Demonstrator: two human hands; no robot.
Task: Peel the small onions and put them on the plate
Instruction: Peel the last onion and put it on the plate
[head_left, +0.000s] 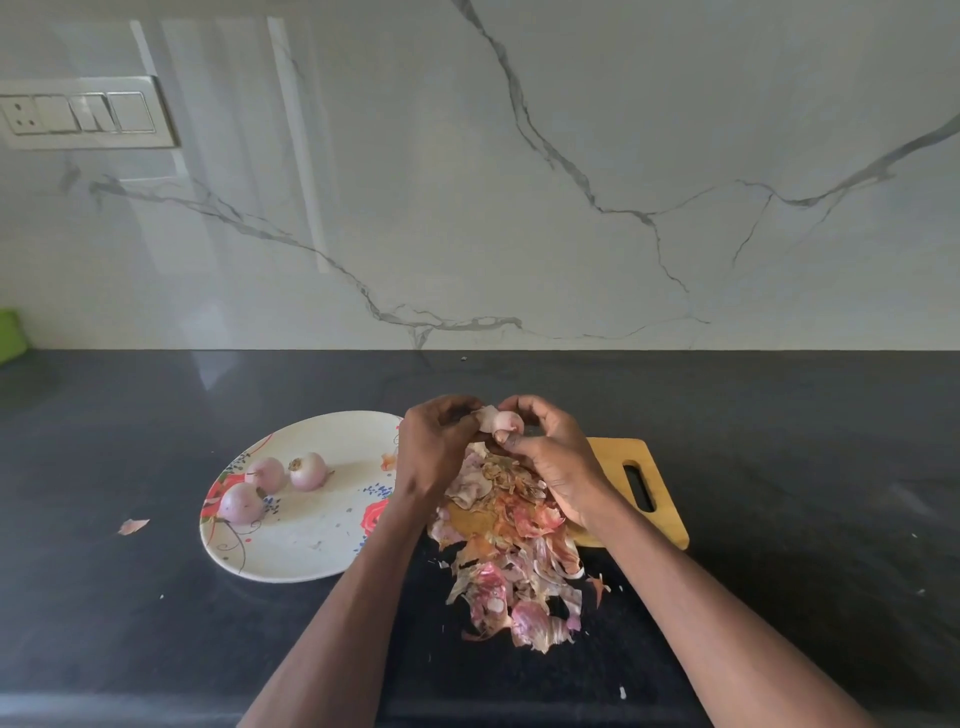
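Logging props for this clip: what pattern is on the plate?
White plate with red flowers and small blue specks, seen in the head view.

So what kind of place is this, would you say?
Most likely a home kitchen: a dark stone countertop against a marble-look backsplash, a wall switch panel, and a wooden cutting board piled with onion peels.

The plate (311, 540) was white, printed with red flowers, small blue specks and thin dark curling stems. The three peeled onions (270, 486) on it were pale pink to mauve, one with a brownish root end. The onion (501, 420) between the hands was pinkish white. The heap of peels (511, 561) mixed pink, purple, orange-brown and cream. The cutting board (618, 457) was yellow-tan wood. The desk (156, 415) was black with fine speckles, and the wall (519, 156) was white marble with grey veins.
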